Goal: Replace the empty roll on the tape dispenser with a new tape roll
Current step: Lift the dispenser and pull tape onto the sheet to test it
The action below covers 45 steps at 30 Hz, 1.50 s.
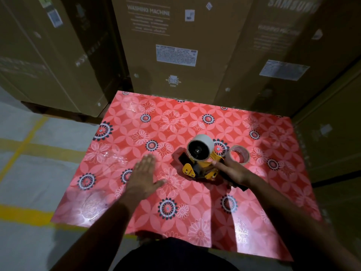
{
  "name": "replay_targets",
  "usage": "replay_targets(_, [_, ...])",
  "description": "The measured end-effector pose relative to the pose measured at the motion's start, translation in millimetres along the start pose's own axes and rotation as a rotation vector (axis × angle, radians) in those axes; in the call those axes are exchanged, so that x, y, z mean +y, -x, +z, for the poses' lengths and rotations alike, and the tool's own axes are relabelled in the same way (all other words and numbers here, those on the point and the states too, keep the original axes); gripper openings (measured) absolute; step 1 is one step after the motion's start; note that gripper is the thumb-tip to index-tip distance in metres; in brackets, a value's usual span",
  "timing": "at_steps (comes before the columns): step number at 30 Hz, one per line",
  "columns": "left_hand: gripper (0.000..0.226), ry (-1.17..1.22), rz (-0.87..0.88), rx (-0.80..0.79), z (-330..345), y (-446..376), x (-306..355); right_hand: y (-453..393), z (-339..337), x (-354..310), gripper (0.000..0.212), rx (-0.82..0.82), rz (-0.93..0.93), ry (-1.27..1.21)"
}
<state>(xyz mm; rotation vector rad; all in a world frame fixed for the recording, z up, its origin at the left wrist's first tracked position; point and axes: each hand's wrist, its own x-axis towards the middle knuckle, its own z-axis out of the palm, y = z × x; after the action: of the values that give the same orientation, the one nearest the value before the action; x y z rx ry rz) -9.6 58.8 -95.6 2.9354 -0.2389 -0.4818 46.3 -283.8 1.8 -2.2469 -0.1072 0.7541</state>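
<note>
Centre right of frame: one yellow tape dispenser lying on the red floral table, with one empty white roll mounted on its hub, still in place. Just right of the dispenser: one new tape roll, clear, lying flat on the cloth, apparently touching or nearly touching the dispenser body. Right hand curled over the dispenser's black handle, forefinger extended along the yellow frame; remaining fingers closed around the handle. Left hand left of centre, palm down above or on the table, fingers straight and held together, thumb splayed, gripping nothing; contact with the cloth not determinable.

Step judged: bracing the dispenser before removal of the spent core; replacement not yet begun.

Risks: slipping of the dispenser on the glossy cloth under a one-handed pull, for want of a second brace; contact of a fingertip with the toothed cutter at the front end, given the forefinger's position on the frame; knocking of the new roll toward the right table edge by a sideways tug.

Upper frame: several large cardboard cartons, the exact count unclear through blur.
</note>
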Motion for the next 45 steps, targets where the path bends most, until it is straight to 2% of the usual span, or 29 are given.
replay_targets(2, [0.112, -0.061, -0.029, -0.012, -4, 4, -28, 7, -3, -14, 0.106, -0.036, -0.010, 0.195])
replay_targets(3, [0.115, -0.064, -0.019, -0.018, -6, 6, -38, 10, -2, -21, 0.113, -0.051, -0.020, 0.358])
replay_targets(6, [0.118, -0.046, 0.002, -0.024, -4, 8, -51, 19, 13, -42, 0.101, 0.057, -0.175, 0.910])
replay_targets(8, [0.118, -0.062, -0.005, -0.025, -2, 9, -48, 23, 25, -55, 0.093, 0.139, -0.296, 1.152])
replay_targets(10, [0.119, -0.069, -0.006, -0.033, -4, 8, -46, 18, 21, -64, 0.088, 0.165, -0.244, 1.222])
replay_targets(12, [0.119, -0.074, -0.016, -0.044, -5, 7, -46, 1, 0, -73, 0.081, 0.217, -0.110, 1.234])
replay_targets(14, [0.118, -0.092, -0.010, -0.051, -7, 10, -47, -11, -27, -84, 0.082, 0.265, -0.049, 1.260])
replay_targets(17, [0.119, -0.093, -0.018, -0.052, -6, 8, -47, -19, -38, -74, 0.083, 0.368, 0.001, 1.113])
replay_targets(20, [0.120, -0.083, -0.014, -0.070, -8, 6, -44, -18, -27, -66, 0.080, 0.432, 0.052, 0.764])
replay_targets(23, [0.120, -0.085, -0.026, -0.089, -9, 7, -46, -15, -6, -62, 0.072, 0.419, 0.145, 0.330])
replay_targets(25, [0.120, -0.090, -0.024, -0.104, -12, 6, -44, -11, 12, -60, 0.056, 0.365, 0.144, -0.153])
replay_targets(27, [0.120, -0.086, -0.030, -0.106, -13, 5, -43, -6, 32, -57, 0.047, 0.213, 0.244, -0.662])
replay_targets(28, [0.120, -0.082, -0.036, -0.112, -13, 5, -43, -4, 42, -55, 0.046, 0.122, 0.296, -0.829])
replay_targets(30, [0.120, -0.080, -0.051, -0.126, -14, 4, -42, -3, 59, -48, 0.049, 0.007, 0.350, -1.010])
replay_targets(34, [0.124, -0.055, -0.067, -0.131, -15, 2, -39, 1, 77, -35, 0.050, -0.043, 0.386, -1.173])
replay_targets(39, [0.125, -0.077, -0.073, -0.141, -16, 2, -37, -8, 75, -33, 0.050, -0.058, 0.389, -1.132])
replay_targets(43, [0.123, -0.092, -0.060, -0.129, -13, 6, -36, -21, 70, -25, 0.057, 0.048, 0.379, -1.094])
replay_targets(45, [0.109, -0.056, -0.028, -0.095, -8, 12, -32, -24, 69, -17, 0.071, 0.160, 0.388, -1.021])
